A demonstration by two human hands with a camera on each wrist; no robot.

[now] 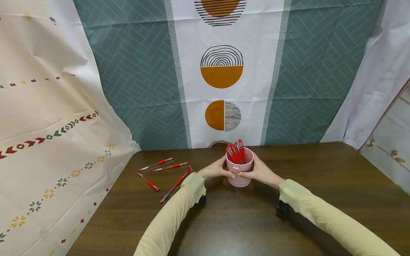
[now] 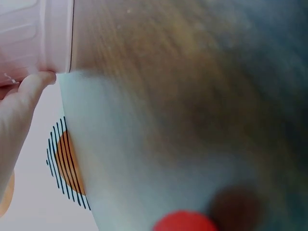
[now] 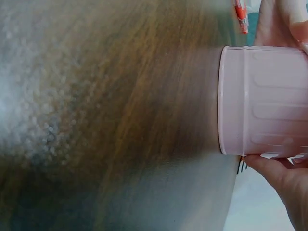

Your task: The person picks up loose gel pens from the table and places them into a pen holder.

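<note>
Both the left hand (image 1: 217,170) and the right hand (image 1: 262,172) grip the pink bucket (image 1: 239,180) near the far edge of the table (image 1: 224,224); press evenly, so its red pens (image 1: 236,153) do not tip out

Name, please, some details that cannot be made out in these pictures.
Head view: lower ends of the clustered slim red pens, hidden by the round pink bucket.
Head view: part of one loose red pen, behind the cream fabric left sleeve.
Left wrist view: a rounded red shape, blurred, cut by the bottom edge.
</note>
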